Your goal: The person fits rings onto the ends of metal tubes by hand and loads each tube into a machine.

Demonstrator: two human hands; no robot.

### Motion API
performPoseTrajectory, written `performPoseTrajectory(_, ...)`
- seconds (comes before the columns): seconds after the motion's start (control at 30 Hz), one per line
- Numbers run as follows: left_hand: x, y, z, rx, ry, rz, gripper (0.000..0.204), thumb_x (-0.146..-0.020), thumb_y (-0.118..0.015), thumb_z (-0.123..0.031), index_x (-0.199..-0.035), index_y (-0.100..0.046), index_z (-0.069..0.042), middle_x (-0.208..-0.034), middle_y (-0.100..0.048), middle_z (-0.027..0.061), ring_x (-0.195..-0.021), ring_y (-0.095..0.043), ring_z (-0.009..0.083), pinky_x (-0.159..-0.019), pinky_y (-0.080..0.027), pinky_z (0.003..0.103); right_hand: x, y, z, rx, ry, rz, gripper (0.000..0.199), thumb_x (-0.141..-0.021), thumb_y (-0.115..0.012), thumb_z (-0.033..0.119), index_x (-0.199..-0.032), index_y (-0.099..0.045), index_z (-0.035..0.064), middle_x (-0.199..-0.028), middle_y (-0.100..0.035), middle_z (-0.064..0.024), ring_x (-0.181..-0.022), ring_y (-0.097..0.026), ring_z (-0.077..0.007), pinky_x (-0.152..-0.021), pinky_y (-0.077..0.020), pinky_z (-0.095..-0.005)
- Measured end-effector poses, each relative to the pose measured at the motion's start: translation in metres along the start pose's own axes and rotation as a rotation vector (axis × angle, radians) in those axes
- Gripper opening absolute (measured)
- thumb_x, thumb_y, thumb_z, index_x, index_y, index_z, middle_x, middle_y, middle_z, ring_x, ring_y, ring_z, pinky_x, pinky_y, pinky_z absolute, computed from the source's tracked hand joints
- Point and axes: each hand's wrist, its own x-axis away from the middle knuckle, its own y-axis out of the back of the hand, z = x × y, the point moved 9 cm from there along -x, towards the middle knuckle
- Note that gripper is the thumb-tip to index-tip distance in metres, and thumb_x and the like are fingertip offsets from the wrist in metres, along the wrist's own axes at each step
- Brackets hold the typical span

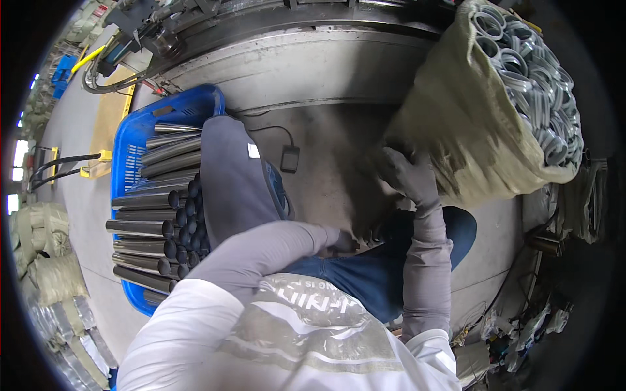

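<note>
My right hand (pixel 412 177), in a grey glove, is beside the lower side of a beige woven sack (pixel 466 124); its fingers are stretched out and apart, with nothing visible in them. The sack leans at the upper right, filled with grey ring-shaped parts (pixel 544 85). Across my lap reaches my left arm, and my left hand (pixel 342 241), in a darker glove, is low by my thigh. Its fingers are hidden and smeared, so what it holds, if anything, does not show. Dark metal tubes (pixel 147 228) lie stacked in a blue plastic basket (pixel 120 150) beside my left leg.
A black foot pedal (pixel 290 158) with a cable lies on the floor ahead. Behind it stands a pale machine base (pixel 313 72) with machinery above. Bundled sacks (pixel 55 280) are at the far left. Loose clutter (pixel 521 332) sits at the lower right.
</note>
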Motion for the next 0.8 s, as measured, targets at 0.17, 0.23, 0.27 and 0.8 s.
performPoseTrajectory(0.17, 0.015, -0.019, -0.016, 0.037, -0.027, 0.061, 0.046, -0.098, -0.055, -0.042, -0.114, -0.079, -0.006, -0.121, -0.075, 0.0200, -0.118, -0.070, 0.0390, -0.101, -0.054, 0.048, 0.003, 0.005, 0.066, 0.233, 0.200, -0.131, 0.034, -0.095, -0.073, 0.016, -0.122, -0.071, -0.0052, -0.101, -0.076, -0.0143, -0.086, -0.071, -0.0169, -0.078, -0.0568, -0.0329)
performPoseTrajectory(0.23, 0.017, -0.019, -0.026, 0.058, -0.034, 0.076, 0.046, -0.098, -0.055, -0.042, -0.114, -0.079, -0.006, -0.121, -0.075, 0.0200, -0.118, -0.070, 0.0390, -0.101, -0.054, 0.048, -0.008, -0.001, 0.072, 0.197, 0.221, -0.112, 0.035, -0.095, -0.073, 0.017, -0.123, -0.070, -0.0042, -0.104, -0.076, -0.0159, -0.089, -0.072, -0.0194, -0.080, -0.0569, -0.0338)
performPoseTrajectory(0.27, 0.018, -0.020, -0.030, 0.068, -0.037, 0.084, 0.046, -0.098, -0.055, -0.042, -0.114, -0.079, -0.006, -0.121, -0.075, 0.0201, -0.118, -0.070, 0.0390, -0.101, -0.054, 0.048, -0.010, -0.005, 0.076, 0.158, 0.246, -0.094, 0.036, -0.095, -0.073, 0.017, -0.125, -0.070, -0.0031, -0.107, -0.076, -0.0175, -0.092, -0.073, -0.0220, -0.083, -0.0571, -0.0347)
performPoseTrajectory(0.8, 0.077, -0.005, -0.039, 0.117, -0.007, 0.213, 0.047, -0.099, -0.054, -0.042, -0.115, -0.080, -0.006, -0.121, -0.075, 0.0206, -0.118, -0.070, 0.0390, -0.100, -0.054, 0.048, 0.002, 0.009, 0.064, -0.062, 0.232, -0.045, 0.038, -0.100, -0.071, 0.018, -0.132, -0.067, -0.0036, -0.103, -0.072, -0.0033, -0.089, -0.062, -0.0078, -0.078, -0.0520, -0.0261)
